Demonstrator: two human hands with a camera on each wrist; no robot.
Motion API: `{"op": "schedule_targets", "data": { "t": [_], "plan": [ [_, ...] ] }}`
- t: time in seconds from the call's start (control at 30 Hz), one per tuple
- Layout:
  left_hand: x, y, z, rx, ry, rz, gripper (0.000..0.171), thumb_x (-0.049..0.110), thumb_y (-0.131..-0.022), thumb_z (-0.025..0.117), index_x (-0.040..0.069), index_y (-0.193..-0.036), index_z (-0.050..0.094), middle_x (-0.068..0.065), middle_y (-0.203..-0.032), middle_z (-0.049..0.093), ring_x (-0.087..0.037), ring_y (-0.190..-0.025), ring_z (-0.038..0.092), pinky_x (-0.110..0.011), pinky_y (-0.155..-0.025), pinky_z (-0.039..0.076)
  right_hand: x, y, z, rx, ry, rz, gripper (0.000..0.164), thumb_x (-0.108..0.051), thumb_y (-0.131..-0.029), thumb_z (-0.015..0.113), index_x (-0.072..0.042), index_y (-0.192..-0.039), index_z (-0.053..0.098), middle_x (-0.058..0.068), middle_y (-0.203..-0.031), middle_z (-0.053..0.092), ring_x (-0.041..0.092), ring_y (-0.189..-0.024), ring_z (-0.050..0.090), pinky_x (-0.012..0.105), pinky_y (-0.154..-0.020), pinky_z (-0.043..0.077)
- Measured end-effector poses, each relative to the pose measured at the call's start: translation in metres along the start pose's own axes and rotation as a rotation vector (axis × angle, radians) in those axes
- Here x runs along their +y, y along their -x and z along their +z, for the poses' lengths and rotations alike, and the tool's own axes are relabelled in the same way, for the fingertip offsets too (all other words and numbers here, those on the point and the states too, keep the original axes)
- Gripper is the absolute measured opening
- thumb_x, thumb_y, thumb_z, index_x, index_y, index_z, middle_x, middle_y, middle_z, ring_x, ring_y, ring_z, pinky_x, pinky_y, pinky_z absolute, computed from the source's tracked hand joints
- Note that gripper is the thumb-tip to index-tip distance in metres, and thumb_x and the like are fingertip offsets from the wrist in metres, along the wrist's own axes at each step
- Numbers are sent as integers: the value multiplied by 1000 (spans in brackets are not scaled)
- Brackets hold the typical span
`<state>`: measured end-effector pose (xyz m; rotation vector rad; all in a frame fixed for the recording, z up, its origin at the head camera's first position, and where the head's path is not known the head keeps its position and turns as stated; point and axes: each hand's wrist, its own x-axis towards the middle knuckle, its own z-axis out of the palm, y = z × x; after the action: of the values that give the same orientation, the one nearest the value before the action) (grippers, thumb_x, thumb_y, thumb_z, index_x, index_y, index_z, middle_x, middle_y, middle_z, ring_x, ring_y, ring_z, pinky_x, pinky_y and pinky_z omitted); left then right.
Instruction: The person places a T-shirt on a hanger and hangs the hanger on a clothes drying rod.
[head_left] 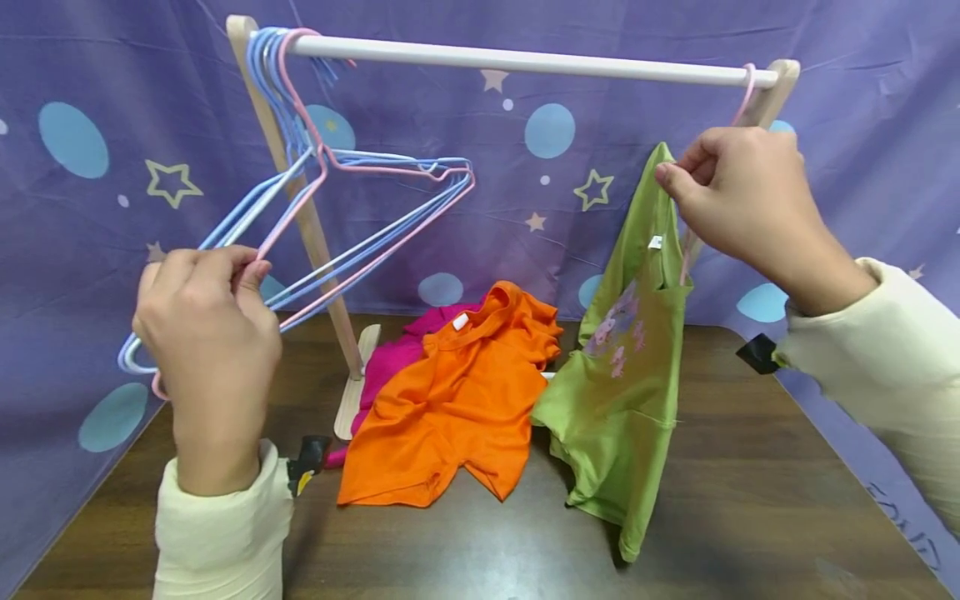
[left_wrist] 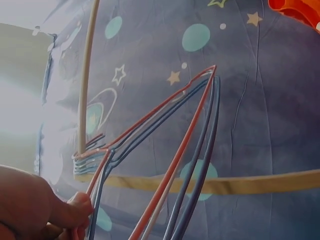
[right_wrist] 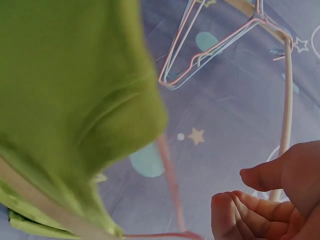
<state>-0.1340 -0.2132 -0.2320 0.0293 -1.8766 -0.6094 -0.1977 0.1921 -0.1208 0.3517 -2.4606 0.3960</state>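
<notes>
My left hand (head_left: 206, 325) pinches the slanting side of a pink hanger (head_left: 321, 154), whose hook sits on the rack's white rod. Several blue and white hangers (head_left: 264, 67) hang close behind it. At the right, a green garment (head_left: 637, 417) with a cartoon print hangs from another pink hanger (head_left: 748, 83). My right hand (head_left: 742, 187) is beside the garment's upper edge, fingers loosely curled. In the right wrist view, a gap shows between that thumb and the fingers, with nothing held; the green cloth (right_wrist: 65, 75) is apart from them.
The white rod (head_left: 510, 61) spans two wooden uprights. An orange garment (head_left: 465, 400) lies on the brown tabletop (head_left: 750, 483), partly covering a magenta garment (head_left: 386, 371). Behind the rack hangs a purple cloth (head_left: 420, 108) with stars and dots.
</notes>
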Motion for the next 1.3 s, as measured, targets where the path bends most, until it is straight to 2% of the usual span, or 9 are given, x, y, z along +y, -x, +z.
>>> {"op": "schedule_targets", "data": {
  "t": [0.07,0.2,0.27,0.5,0.67,0.9,1.07,1.23,1.3],
  "plan": [
    [0,0,3,5,3,-14,21,8,-97,66,-12,-99,73,-31,-93,65,-53,-89,53,-61,-82,36,-7,-2,-1,7,4,-33,36,-35,-98,64,-2,-91,77,10,-74,74,7,-54,56,22,-56,38],
    [1,1,9,10,8,-36,22,9,-97,65,-12,-99,72,-30,-92,64,-52,-90,51,-60,-83,36,-21,-7,1,13,-3,-81,36,-35,-98,65,-2,-89,77,9,-69,72,2,-48,51,19,-54,37],
    [1,2,12,14,5,-44,24,11,-98,65,-11,-100,72,-30,-93,65,-52,-90,51,-59,-83,37,-31,-9,4,9,-8,-95,36,-35,-99,65,-2,-89,77,8,-69,71,5,-50,53,19,-54,38],
    [0,4,24,41,38,-47,25,13,-98,65,-11,-98,72,-29,-91,65,-52,-92,53,-57,-86,38,-66,-16,16,-7,-40,-123,37,-38,-99,62,-8,-85,76,5,-66,70,19,-62,59,36,-66,40],
    [0,6,30,60,55,-48,27,16,-98,66,-11,-97,72,-29,-90,64,-51,-92,53,-57,-86,38,-83,-20,26,-13,-80,-125,36,-38,-100,61,-9,-82,75,5,-63,66,22,-64,57,38,-68,40],
    [1,6,33,80,96,-72,30,19,-99,66,-11,-97,71,-27,-91,64,-47,-95,55,-54,-87,39,-91,-23,42,-46,-139,-82,37,-36,-101,62,-7,-80,73,7,-64,65,21,-60,58,33,-64,44],
    [4,4,29,71,126,-68,30,19,-99,66,-10,-96,72,-27,-87,63,-46,-93,56,-51,-91,37,-92,-23,57,-78,-163,-65,40,-35,-101,61,-8,-74,70,6,-56,56,23,-57,54,35,-64,42],
    [8,4,23,23,154,-58,21,11,-97,69,-10,-97,73,-26,-86,63,-42,-88,57,-45,-88,35,-89,-20,76,-105,-185,-23,49,-35,-101,61,-9,-60,56,3,-50,43,23,-50,47,37,-62,39],
    [9,4,20,-4,156,-57,20,10,-97,69,-10,-97,73,-26,-86,63,-41,-88,57,-44,-86,34,-88,-20,84,-97,-188,-25,52,-34,-101,61,-9,-57,52,4,-49,41,23,-49,46,40,-71,44]
  ]
}}
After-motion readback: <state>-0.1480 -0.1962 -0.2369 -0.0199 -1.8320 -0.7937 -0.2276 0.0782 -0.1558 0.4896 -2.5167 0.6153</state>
